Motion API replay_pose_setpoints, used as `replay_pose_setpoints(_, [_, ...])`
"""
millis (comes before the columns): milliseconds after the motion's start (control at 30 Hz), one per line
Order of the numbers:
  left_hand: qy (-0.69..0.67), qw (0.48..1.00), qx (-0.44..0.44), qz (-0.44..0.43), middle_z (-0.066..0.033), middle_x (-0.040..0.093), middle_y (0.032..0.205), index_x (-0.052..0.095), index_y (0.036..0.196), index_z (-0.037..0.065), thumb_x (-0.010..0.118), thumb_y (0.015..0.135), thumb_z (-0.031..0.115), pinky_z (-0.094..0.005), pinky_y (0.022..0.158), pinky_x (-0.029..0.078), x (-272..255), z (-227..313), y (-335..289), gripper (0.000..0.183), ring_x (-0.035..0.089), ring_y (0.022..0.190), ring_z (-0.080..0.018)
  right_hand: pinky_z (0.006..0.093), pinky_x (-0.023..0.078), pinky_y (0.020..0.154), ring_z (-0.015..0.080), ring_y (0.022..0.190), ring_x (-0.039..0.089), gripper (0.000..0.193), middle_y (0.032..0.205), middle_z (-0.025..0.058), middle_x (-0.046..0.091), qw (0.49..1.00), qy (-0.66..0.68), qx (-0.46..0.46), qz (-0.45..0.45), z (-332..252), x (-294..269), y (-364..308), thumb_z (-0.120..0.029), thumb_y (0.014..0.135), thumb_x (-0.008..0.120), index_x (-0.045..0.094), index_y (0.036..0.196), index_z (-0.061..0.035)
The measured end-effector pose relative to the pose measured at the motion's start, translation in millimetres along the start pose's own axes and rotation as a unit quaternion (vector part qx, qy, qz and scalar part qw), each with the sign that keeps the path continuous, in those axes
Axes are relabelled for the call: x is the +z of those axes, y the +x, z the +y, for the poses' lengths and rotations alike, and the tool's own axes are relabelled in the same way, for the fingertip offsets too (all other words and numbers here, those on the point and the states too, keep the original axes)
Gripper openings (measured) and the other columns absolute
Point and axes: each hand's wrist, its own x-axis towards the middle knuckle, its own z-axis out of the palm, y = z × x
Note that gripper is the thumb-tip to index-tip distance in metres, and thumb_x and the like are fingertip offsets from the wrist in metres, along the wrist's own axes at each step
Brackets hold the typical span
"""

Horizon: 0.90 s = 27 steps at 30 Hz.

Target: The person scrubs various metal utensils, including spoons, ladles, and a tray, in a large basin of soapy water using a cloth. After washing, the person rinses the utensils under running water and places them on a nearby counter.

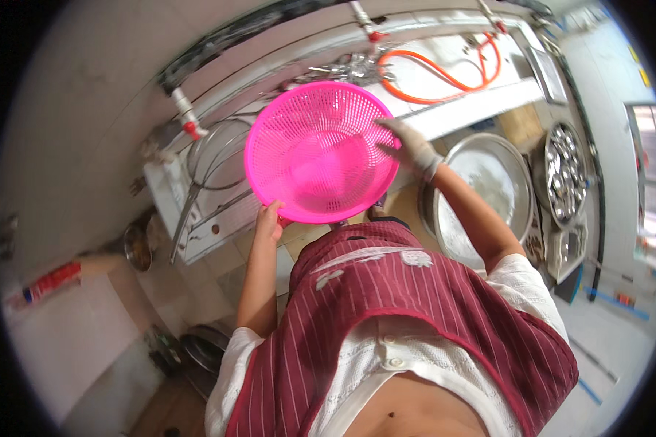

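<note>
A bright pink perforated plastic basket is held up in front of my apron, tilted so that its inside shows. My left hand is bare and closed on the lower left of its rim. At the right rim is my right hand, in a pale thin glove. Its fingers are spread apart and reach over the basket's edge; I cannot tell whether they touch it. Nothing shows lying inside the basket.
Behind the basket runs a white sink counter with an orange hose, shiny metal utensils and red-handled taps. A round metal strainer lies left. To the right stand a large metal basin and a pan of metal pieces.
</note>
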Motion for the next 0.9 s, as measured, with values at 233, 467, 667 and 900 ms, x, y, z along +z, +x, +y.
replay_pose_setpoints(233, [-0.092, 0.983, 0.023, 0.159, -0.0086, 0.059, 0.093, 0.055, 0.100, 0.002, 0.057, 0.076, 0.004, -0.0375, 0.062, 0.053, -107.6, 11.8, -121.8, 0.024, 0.061, 0.079, -0.0219, 0.0437, 0.045, 0.092, 0.0364, 0.119, 0.044, 0.061, 0.128, 0.0186, 0.044, 0.949, -0.276, 0.027, 0.153, 70.3, -29.3, 167.4, -0.015, 0.080, 0.062, 0.032, 0.132, -0.0072])
replay_pose_setpoints(467, [-0.147, 0.941, 0.136, 0.272, -0.0088, 0.059, 0.095, 0.053, 0.104, 0.003, 0.054, 0.072, 0.002, -0.0343, 0.062, 0.054, -190.9, -13.2, -177.4, 0.032, 0.061, 0.081, -0.0217, 0.0429, 0.048, 0.089, 0.0325, 0.109, 0.056, 0.034, 0.114, 0.0148, 0.059, 0.900, -0.383, 0.203, 0.050, 87.3, -29.5, 228.3, -0.020, 0.088, 0.050, 0.049, 0.120, -0.0097])
replay_pose_setpoints(667, [-0.185, 0.938, 0.136, 0.260, -0.0107, 0.060, 0.103, 0.051, 0.112, 0.000, 0.054, 0.076, 0.005, -0.0366, 0.073, 0.055, -203.6, -49.5, -156.0, 0.036, 0.062, 0.089, -0.0255, 0.0424, 0.049, 0.079, 0.0314, 0.093, 0.063, 0.028, 0.096, 0.0152, 0.066, 0.888, -0.377, 0.261, 0.044, 111.6, -27.8, 251.4, -0.034, 0.085, 0.057, 0.065, 0.097, -0.0105])
replay_pose_setpoints(900, [-0.214, 0.923, 0.150, 0.282, -0.0116, 0.056, 0.120, 0.048, 0.122, 0.000, 0.055, 0.087, 0.036, -0.0453, 0.090, 0.047, -177.1, -69.0, -146.9, 0.051, 0.054, 0.109, -0.0282, 0.0361, 0.048, 0.079, 0.0280, 0.093, 0.065, 0.055, 0.095, 0.0164, 0.068, 0.912, -0.196, 0.356, 0.063, 118.8, -34.9, 246.0, -0.056, 0.081, 0.054, 0.069, 0.095, -0.0055])
